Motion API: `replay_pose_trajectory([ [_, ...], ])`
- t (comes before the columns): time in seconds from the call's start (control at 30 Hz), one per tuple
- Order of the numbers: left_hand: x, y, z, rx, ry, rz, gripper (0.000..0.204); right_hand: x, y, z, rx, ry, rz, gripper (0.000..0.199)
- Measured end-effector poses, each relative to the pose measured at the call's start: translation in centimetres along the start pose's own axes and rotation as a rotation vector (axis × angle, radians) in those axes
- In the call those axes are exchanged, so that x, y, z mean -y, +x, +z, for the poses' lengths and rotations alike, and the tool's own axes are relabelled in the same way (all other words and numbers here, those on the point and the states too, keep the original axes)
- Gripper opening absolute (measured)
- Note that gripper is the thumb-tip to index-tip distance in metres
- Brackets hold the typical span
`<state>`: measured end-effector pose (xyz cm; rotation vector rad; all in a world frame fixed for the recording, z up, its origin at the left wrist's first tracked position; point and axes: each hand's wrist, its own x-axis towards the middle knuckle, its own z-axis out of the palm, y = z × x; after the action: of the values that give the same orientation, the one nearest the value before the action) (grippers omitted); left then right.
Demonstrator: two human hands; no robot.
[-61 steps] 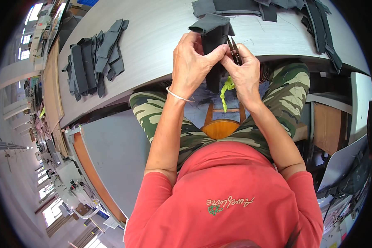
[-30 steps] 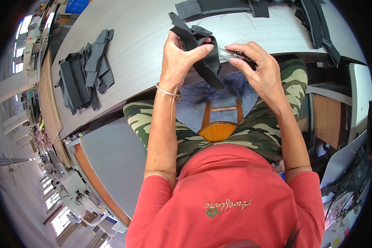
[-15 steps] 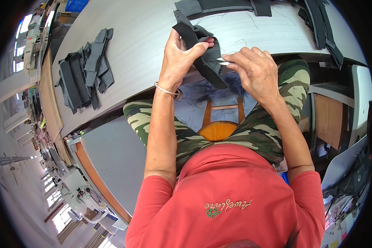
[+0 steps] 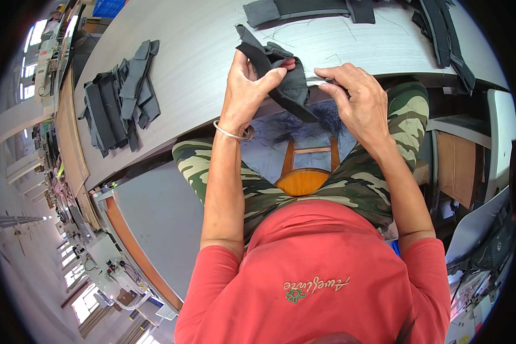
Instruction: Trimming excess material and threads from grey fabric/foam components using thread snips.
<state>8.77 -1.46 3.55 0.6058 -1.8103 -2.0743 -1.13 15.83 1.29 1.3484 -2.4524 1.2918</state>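
My left hand [image 4: 247, 87] grips a dark grey, folded fabric piece [image 4: 295, 89] at the near edge of the table, its thumb on top and fingertips showing through the folds. One strip of the cloth hangs down past the table edge. In my right hand [image 4: 362, 104] is a pair of small thread snips [image 4: 315, 81], pinched between thumb and fingers. Their pale blades point left at the right edge of the cloth; whether they touch it I cannot tell. My fingers hide most of the snips' body.
A pile of dark fabric pieces [image 4: 120, 100] lies on the table [image 4: 195, 63] at left. More dark strips [image 4: 309, 12] lie at the far side, and others [image 4: 444, 40] at the right overhang the edge. Loose threads are scattered around. Below stands a wooden stool [image 4: 303, 181].
The fabric has tilted and shifted slightly in my left hand. My right hand has moved a little to the right with the snips, whose blades now look closer together.
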Motion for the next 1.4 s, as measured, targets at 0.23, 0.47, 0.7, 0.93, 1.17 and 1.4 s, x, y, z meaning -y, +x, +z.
replay_pose_trajectory([
  [0.23,1.0,-0.5,-1.1,-0.004,0.093,0.032,0.043,1.1,0.0,0.0,0.084,-0.073,-0.105,0.012],
  [0.47,0.9,-0.6,-1.0,-0.005,0.028,0.007,0.044,1.8,0.6,1.1,0.071,-0.222,-0.233,0.011],
  [0.7,0.1,-0.7,-0.4,0.009,-0.019,0.029,0.042,1.5,0.8,1.3,0.091,-0.24,-0.251,0.01],
  [0.93,0.7,-0.5,-0.7,0.005,-0.027,0.026,0.04,1.3,0.6,2.1,-0.003,-0.177,-0.139,0.009],
  [1.17,0.6,-0.6,-0.6,0.001,-0.003,0.049,0.04,1.2,0.5,0.8,0.111,-0.201,-0.222,0.009],
  [1.4,0.1,-0.7,-0.4,-0.012,0.026,0.031,0.04,1.2,0.5,1.3,0.091,-0.265,-0.257,0.007],
])
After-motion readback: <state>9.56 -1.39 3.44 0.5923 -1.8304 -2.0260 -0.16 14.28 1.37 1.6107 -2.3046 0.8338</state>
